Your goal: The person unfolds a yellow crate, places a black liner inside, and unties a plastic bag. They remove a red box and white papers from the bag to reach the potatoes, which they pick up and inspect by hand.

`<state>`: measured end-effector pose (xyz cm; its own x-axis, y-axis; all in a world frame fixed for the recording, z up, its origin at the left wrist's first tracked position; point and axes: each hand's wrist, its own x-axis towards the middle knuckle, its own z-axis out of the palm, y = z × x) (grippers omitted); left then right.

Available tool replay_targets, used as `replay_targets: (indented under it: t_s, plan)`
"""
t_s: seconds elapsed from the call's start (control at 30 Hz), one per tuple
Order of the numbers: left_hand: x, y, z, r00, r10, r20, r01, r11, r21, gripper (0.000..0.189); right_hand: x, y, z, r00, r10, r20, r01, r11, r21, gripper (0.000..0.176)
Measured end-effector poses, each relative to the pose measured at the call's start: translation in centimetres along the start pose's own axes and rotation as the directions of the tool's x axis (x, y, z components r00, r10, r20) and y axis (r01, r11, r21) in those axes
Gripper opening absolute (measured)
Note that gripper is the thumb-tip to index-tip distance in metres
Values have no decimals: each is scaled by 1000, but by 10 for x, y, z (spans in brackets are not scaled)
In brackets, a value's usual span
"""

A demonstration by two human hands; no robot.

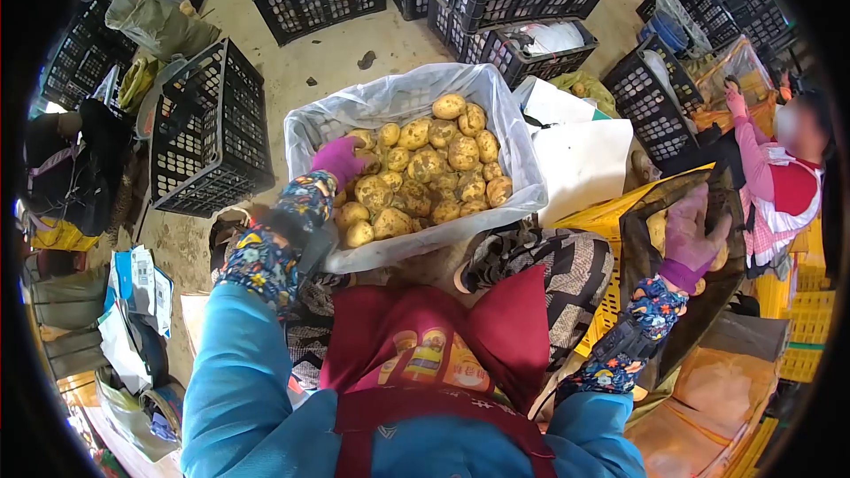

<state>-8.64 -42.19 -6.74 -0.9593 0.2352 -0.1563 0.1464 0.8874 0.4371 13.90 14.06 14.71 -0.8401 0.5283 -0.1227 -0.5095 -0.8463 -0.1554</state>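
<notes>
In a purple glove, my left hand [338, 160] is at the left side of a crate lined with clear plastic [305, 128]. Its fingers are apart and touch the heap of soil-marked potatoes [428, 164] inside. To the right, my right hand [693, 232], also in a purple glove, reaches over a dark mesh bag [639, 228] set in a yellow crate [607, 223]. The fingers there are spread, with potatoes [656, 230] beside and below them. Whether the palm touches one is hidden.
Black slatted crates full of potatoes [323, 0] are stacked at the back. Another black crate [212, 128] stands at left. White sheets [584, 159] lie beside the lined crate. A co-worker [792, 168] sits at far right, another person [80, 159] at far left.
</notes>
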Motion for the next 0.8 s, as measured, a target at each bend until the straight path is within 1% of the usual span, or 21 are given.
replay_targets:
  t_s: [0.03, 0.07, 0.13, 0.2, 0.27, 0.3, 0.33, 0.37, 0.4, 0.43, 0.47, 0.5, 0.53, 0.57, 0.6, 0.63, 0.67, 0.7, 0.73, 0.77, 0.8]
  plan:
    - [4, -5, 13, 997, 71, -12, -68, 988, 141, 50, 7, 19, -1, 1000, 21, 21, -19, 994, -107, 57]
    - [7, 5, 12, 996, 33, 82, -53, 965, 258, 50, 6, 58, 14, 998, 47, 40, -37, 976, -213, 56]
    - [17, 34, 7, 966, -72, 248, -58, 877, 478, 51, 11, 129, 32, 966, 230, 117, -193, 944, -267, 50]
    - [35, 35, 31, 942, -123, 312, -78, 825, 560, 44, 20, 188, 30, 914, 377, 150, -295, 872, -392, 44]
    - [49, 33, 48, 920, -169, 354, -93, 783, 615, 39, 16, 238, 22, 909, 412, 70, -291, 743, -602, 37]
    - [57, 34, 72, 913, -191, 360, -85, 775, 626, 35, 16, 250, 0, 922, 383, -48, -299, 629, -718, 37]
    - [63, 18, 70, 911, -252, 327, -34, 744, 667, 31, 17, 282, -18, 918, 373, -132, -324, 516, -793, 37]
    - [55, 31, 59, 945, -222, 238, 16, 763, 647, 28, 14, 288, -15, 886, 429, -175, -386, 473, -792, 41]
    - [59, 22, 59, 937, -218, 275, 13, 806, 592, 30, 12, 291, -10, 851, 478, -216, -437, 418, -797, 45]
    - [64, 8, 69, 940, -186, 288, -2, 837, 547, 33, 6, 293, -10, 855, 500, -135, -366, 399, -841, 44]
    - [66, 3, 66, 941, -150, 303, -24, 865, 502, 37, 3, 298, -5, 853, 519, -57, -293, 385, -875, 44]
    - [66, 1, 68, 945, -117, 307, -26, 905, 424, 44, 0, 305, 4, 874, 473, -116, -314, 366, -876, 43]
    - [62, 9, 58, 948, -82, 306, -30, 938, 344, 52, 0, 308, 1, 876, 477, -73, -256, 332, -908, 42]
    - [51, 21, 35, 953, -59, 297, -22, 965, 263, 60, -1, 310, -4, 870, 493, -28, -198, 296, -934, 42]
    - [40, 37, 9, 954, -4, 300, -21, 997, 79, 63, -3, 312, -8, 855, 518, 17, -138, 261, -956, 42]
    - [29, 54, -17, 959, 41, 279, -12, 994, -106, 67, -5, 315, -7, 842, 540, -21, -133, 168, -977, 43]
    - [31, 37, 7, 974, 217, 62, -186, 926, -328, 68, -9, 320, -16, 850, 525, 45, -27, 129, -991, 46]
    - [20, 56, -16, 959, 280, 46, -224, 846, -484, 64, -7, 325, -31, 847, 530, 38, -5, 80, -997, 50]
    - [6, 76, -36, 949, 314, 27, -234, 760, -606, 62, -9, 330, -34, 825, 565, -17, -73, 76, -994, 50]
    - [-5, 89, -44, 947, 314, -67, -292, 754, -589, 62, -11, 334, -36, 799, 597, -72, -139, 68, -988, 50]
    - [-28, 113, -70, 985, 131, 117, -6, 692, -722, 67, -16, 345, -17, 695, 657, -293, -400, 15, -917, 48]
